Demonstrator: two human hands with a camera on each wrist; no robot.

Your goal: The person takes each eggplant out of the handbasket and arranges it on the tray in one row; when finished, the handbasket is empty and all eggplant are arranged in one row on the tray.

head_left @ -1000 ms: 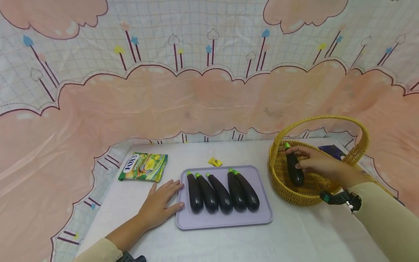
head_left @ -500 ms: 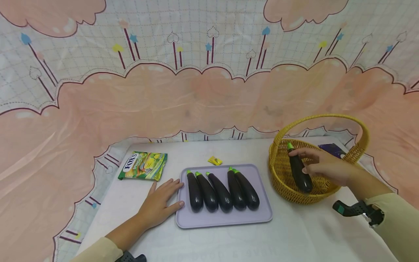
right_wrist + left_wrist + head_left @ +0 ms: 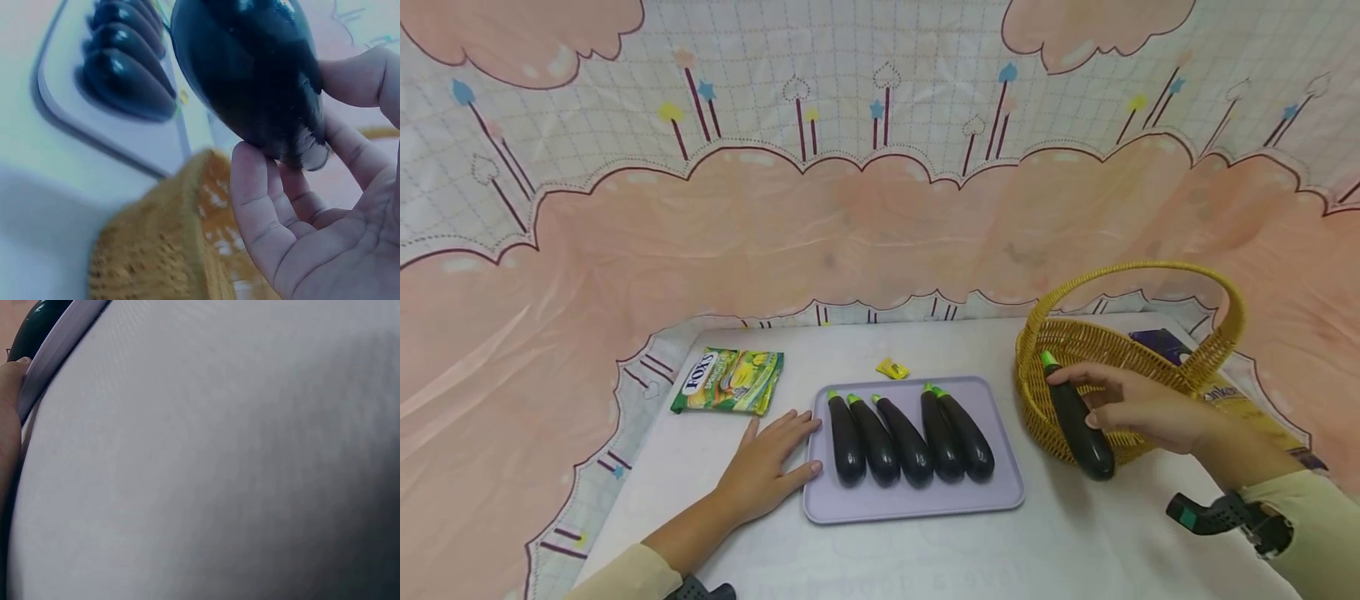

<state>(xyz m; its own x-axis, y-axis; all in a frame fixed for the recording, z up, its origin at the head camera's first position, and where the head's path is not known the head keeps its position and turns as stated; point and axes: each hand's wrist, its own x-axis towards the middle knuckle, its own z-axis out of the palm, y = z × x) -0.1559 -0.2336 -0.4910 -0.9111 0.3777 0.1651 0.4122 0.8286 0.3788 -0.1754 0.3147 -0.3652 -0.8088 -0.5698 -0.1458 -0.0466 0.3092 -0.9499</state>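
My right hand (image 3: pixel 1150 408) pinches a dark, glossy eggplant (image 3: pixel 1081 425) with a green stem between thumb and fingers. In the head view the eggplant overlaps the near-left rim of the yellow wicker basket (image 3: pixel 1037 417), stem pointing away. The right wrist view shows the eggplant (image 3: pixel 250 69) raised above the basket's rim (image 3: pixel 187 187). Several more eggplants (image 3: pixel 880 442) lie side by side on a lavender tray (image 3: pixel 910 508). My left hand (image 3: pixel 767 471) rests with fingers spread, thumb and fingertips at the tray's left edge; only part of its thumb (image 3: pixel 19 365) shows in the left wrist view.
A green and yellow FOX'S candy bag (image 3: pixel 730 382) lies at the back left of the white table (image 3: pixel 925 558). One small yellow wrapped candy (image 3: pixel 892 369) sits behind the tray. Behind the basket, dark blue and yellow packaging (image 3: pixel 1161 343) is partly hidden. The basket's tall handle (image 3: pixel 1150 267) arches upward.
My right hand has lifted the eggplant from inside the basket and brought it nearer, over the basket's front-left rim. The left hand and the tray have stayed in place.
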